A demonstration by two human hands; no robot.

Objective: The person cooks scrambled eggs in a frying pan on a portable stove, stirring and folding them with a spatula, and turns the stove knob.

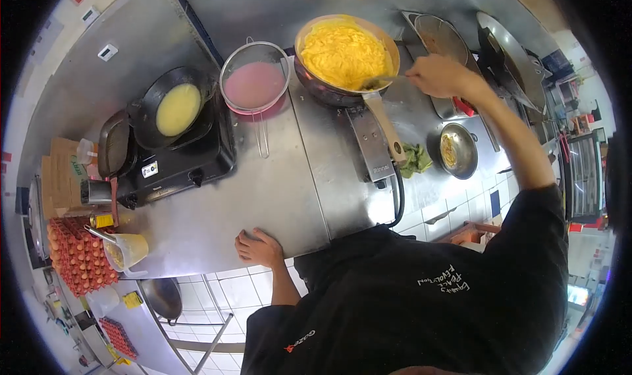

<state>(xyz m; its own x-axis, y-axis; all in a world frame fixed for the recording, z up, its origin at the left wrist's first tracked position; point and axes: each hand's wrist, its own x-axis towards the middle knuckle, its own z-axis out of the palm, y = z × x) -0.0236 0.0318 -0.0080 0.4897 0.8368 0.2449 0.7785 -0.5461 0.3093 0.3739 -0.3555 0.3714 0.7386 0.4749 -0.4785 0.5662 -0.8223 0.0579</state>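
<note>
My right hand (440, 77) is closed around the handle of a grey spatula (378, 82), whose head rests in the yellow scrambled eggs (345, 52). The eggs, soft and folded, fill much of a deep frying pan (392, 53) with a beige handle angled toward me. That pan sits on a small Rinnai gas stove (370, 144). My left hand (259, 248) lies on the near edge of the steel counter (217, 233), fingers a little apart, holding nothing.
Left of the pan, a sieve (255, 79) covers a pink bowl. A wok (148, 108) holding pale yellow liquid stands on a black stove (178, 171). Egg trays (79, 256) and a yellowish jug (135, 248) are at far left. Near the stove lie green leaves (415, 161) and a metal bowl (465, 154).
</note>
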